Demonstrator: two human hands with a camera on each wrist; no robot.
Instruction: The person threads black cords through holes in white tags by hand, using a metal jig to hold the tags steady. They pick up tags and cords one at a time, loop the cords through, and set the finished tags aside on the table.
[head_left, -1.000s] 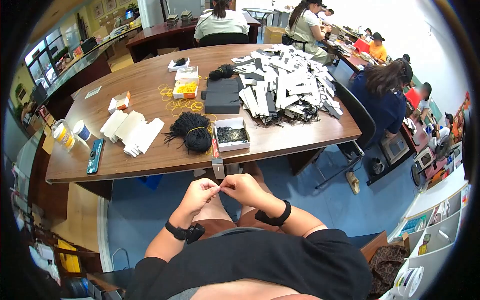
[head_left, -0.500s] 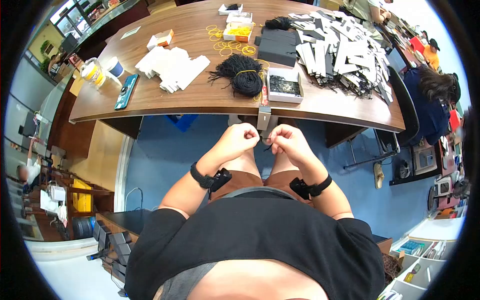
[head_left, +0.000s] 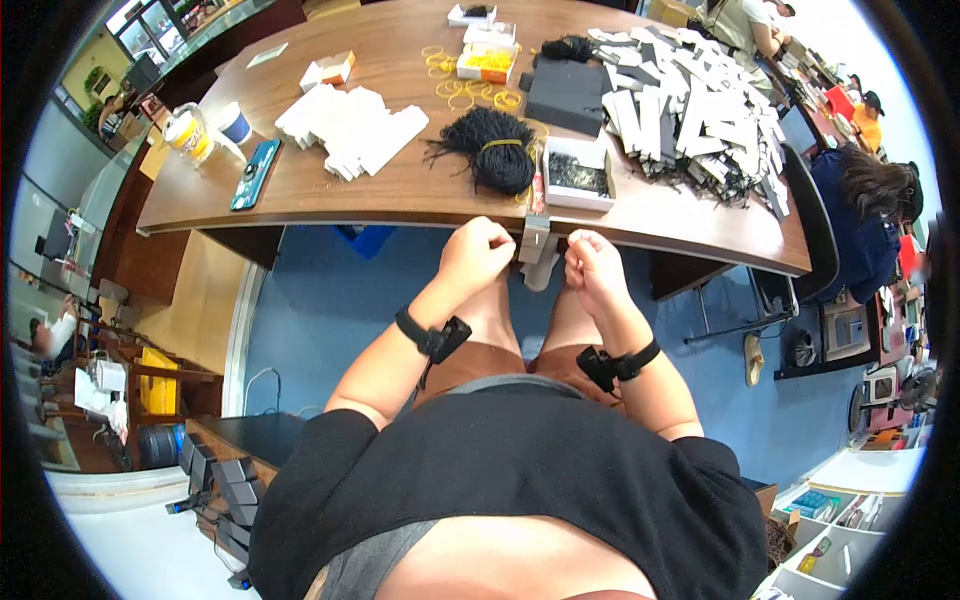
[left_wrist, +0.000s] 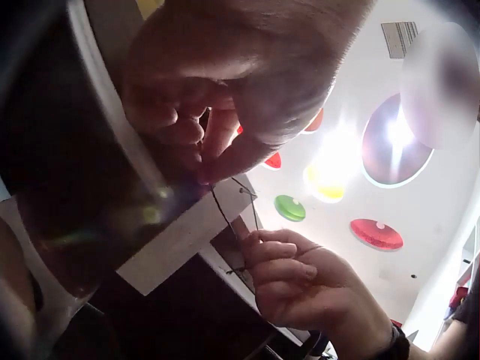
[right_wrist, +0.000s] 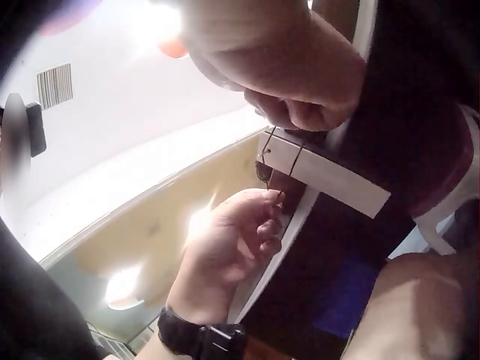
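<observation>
A thin black cord [left_wrist: 220,208] runs between my two hands in the wrist views, on either side of a narrow pale box-like strip [right_wrist: 330,176]. That strip juts out over the table's front edge, and the cord crosses it. My left hand [head_left: 478,255], left of the strip, pinches one part of the cord between thumb and curled fingers. On the other side, my right hand [head_left: 597,270] pinches another part, its fingers curled. Behind the strip lie a bundle of black cords [head_left: 490,150] tied with a yellow band and an open white box [head_left: 580,199] of small black pieces.
A large heap of white and black tags [head_left: 690,110] covers the table's right side, beside a dark grey box [head_left: 565,95]. Yellow rubber bands [head_left: 480,95], folded white card [head_left: 350,130], a phone [head_left: 256,175] and cups [head_left: 235,124] lie further left. A person [head_left: 860,210] sits at right.
My hands, close together one second ago, have parted and moved forward to either side of the strip at the table edge. The head view has turned and tipped down.
</observation>
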